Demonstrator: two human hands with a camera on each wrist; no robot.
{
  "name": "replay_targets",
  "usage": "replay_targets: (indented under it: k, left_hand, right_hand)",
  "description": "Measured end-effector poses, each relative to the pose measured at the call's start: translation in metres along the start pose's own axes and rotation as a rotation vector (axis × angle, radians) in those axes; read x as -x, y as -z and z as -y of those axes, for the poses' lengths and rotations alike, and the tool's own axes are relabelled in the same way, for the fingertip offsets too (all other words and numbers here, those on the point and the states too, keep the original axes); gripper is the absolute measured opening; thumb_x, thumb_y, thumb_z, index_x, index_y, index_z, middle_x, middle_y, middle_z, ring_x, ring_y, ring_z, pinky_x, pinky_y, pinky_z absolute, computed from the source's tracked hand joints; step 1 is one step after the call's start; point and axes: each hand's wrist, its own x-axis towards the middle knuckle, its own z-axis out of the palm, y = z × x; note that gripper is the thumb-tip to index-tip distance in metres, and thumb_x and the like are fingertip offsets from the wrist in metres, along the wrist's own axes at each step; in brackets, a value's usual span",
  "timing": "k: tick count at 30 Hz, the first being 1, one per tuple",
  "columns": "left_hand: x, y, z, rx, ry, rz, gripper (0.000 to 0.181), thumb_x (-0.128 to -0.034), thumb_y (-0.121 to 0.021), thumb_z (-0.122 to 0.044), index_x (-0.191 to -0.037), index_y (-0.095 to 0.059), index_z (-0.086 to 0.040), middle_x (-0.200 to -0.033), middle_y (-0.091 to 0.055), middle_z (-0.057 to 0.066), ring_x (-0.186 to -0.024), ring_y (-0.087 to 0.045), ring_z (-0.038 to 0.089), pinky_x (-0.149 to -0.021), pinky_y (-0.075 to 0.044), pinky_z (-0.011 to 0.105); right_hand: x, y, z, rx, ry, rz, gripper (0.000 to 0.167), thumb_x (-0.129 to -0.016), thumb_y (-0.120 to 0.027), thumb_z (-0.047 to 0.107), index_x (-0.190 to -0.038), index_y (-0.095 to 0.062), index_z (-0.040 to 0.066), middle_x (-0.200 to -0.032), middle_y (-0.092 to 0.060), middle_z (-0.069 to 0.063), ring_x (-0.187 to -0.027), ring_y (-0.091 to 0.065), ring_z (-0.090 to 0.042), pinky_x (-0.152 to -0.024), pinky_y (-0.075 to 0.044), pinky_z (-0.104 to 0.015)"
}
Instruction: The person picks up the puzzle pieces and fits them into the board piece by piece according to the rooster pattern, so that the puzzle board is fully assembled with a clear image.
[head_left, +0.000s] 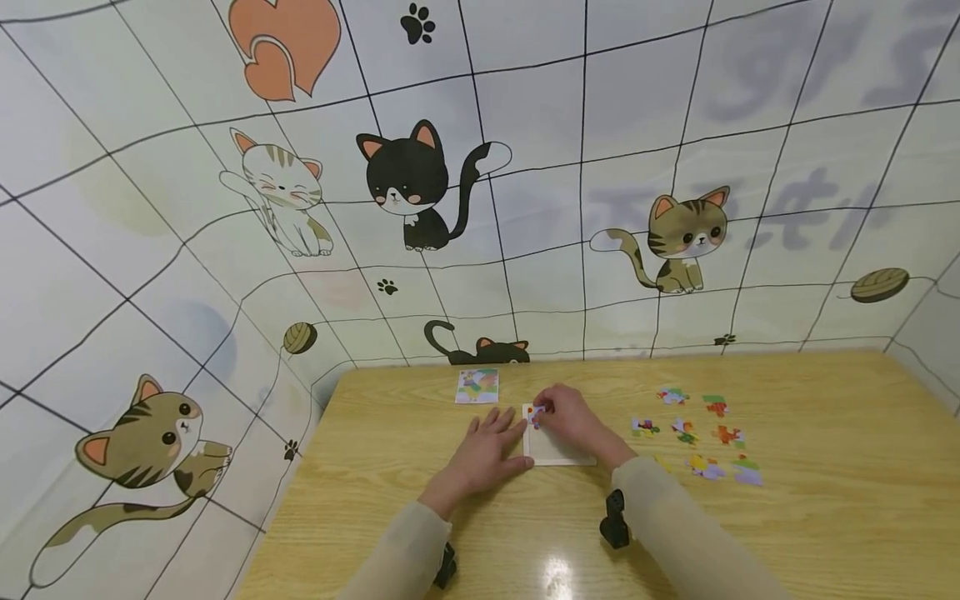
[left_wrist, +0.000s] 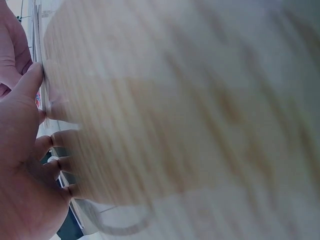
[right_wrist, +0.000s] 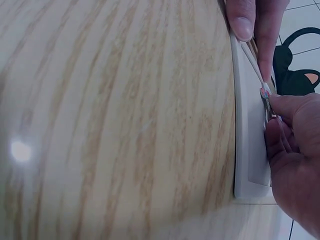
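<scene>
A shallow white puzzle tray [head_left: 558, 454] lies on the table in front of me. At its upper left corner, my right hand [head_left: 573, 423] pinches a small colourful jigsaw piece [head_left: 535, 414]. In the right wrist view the thumb and fingertips of the right hand [right_wrist: 302, 145] meet at the piece [right_wrist: 265, 92], just over the tray [right_wrist: 248, 165]. My left hand [head_left: 480, 461] lies with fingers spread beside the tray, thumb and index finger touching its left edge. In the left wrist view the left hand [left_wrist: 22, 155] has its fingers straight; the piece is mostly hidden there.
Several loose jigsaw pieces [head_left: 683, 431] are spread in rows to the right of the tray. A square picture card [head_left: 477, 386] lies behind my left hand near the table's back edge. A wall covering with cartoon cats [head_left: 408, 183] rises behind the wooden table [head_left: 840, 500].
</scene>
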Motion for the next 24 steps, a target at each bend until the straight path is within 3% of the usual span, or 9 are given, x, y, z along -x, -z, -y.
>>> replay_targets:
  k: [7, 16, 24]
  left_hand:
    - [-0.001, 0.0002, 0.0004, -0.011, 0.001, -0.004, 0.066, -0.1016, -0.06, -0.049, -0.154, -0.048, -0.011, -0.163, -0.034, 0.016, -0.151, -0.027, 0.041, -0.117, -0.023, 0.064]
    - [-0.0012, -0.0002, 0.0, 0.0, 0.005, 0.0, 0.067, -0.1014, -0.059, -0.051, -0.155, -0.047, -0.012, -0.164, -0.033, 0.014, -0.152, -0.025, 0.04, -0.118, -0.021, 0.063]
    - [-0.0001, 0.0002, -0.0004, -0.007, -0.008, -0.006, 0.066, -0.102, -0.059, -0.049, -0.155, -0.047, -0.011, -0.163, -0.034, 0.016, -0.151, -0.027, 0.041, -0.117, -0.024, 0.064]
  right_hand:
    - [0.0025, 0.0003, -0.0006, 0.026, 0.027, 0.014, 0.014, -0.092, -0.067, -0.002, -0.106, -0.071, -0.004, -0.102, -0.057, -0.009, -0.092, -0.056, -0.022, -0.085, -0.051, -0.041]
    - [0.0037, 0.0007, -0.003, 0.056, 0.047, -0.029, 0.009, -0.09, -0.072, 0.001, -0.098, -0.073, -0.002, -0.092, -0.059, -0.005, -0.086, -0.056, -0.02, -0.08, -0.05, -0.039]
    - [0.0032, 0.0, -0.0061, 0.065, 0.029, 0.0, 0.017, -0.085, -0.083, 0.012, -0.097, -0.077, 0.002, -0.089, -0.06, -0.001, -0.082, -0.055, -0.016, -0.074, -0.05, -0.034]
